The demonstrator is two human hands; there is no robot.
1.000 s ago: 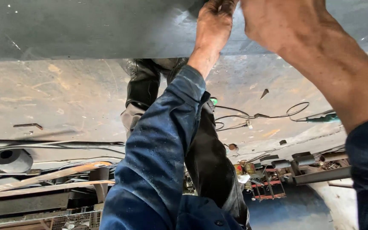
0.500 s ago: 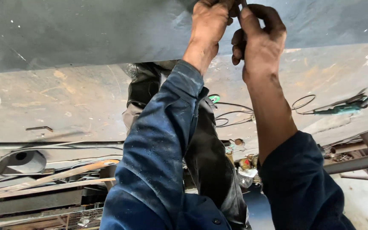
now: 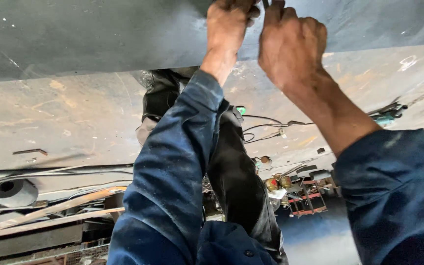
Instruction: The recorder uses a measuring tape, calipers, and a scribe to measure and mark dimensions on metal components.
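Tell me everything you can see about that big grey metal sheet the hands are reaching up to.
The grey metal sheet fills the top of the view as a wide, flat, dull panel, speckled with small pale spots and faint scratches. Its lower edge runs slightly slanted across the picture. The left hand and right hand are both pressed up against it near the top edge, close together; what they hold there is hidden.

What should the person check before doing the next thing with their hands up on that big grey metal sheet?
1. Left hand on the grey metal sheet: ok, it rests at the top edge.
2. Right hand close beside it: ok.
3. What the fingers pinch: cannot tell, cut off by the frame.
4. Blue sleeves clear of the hands: ok.
5. Cables on the floor behind: not ok, lying loose.
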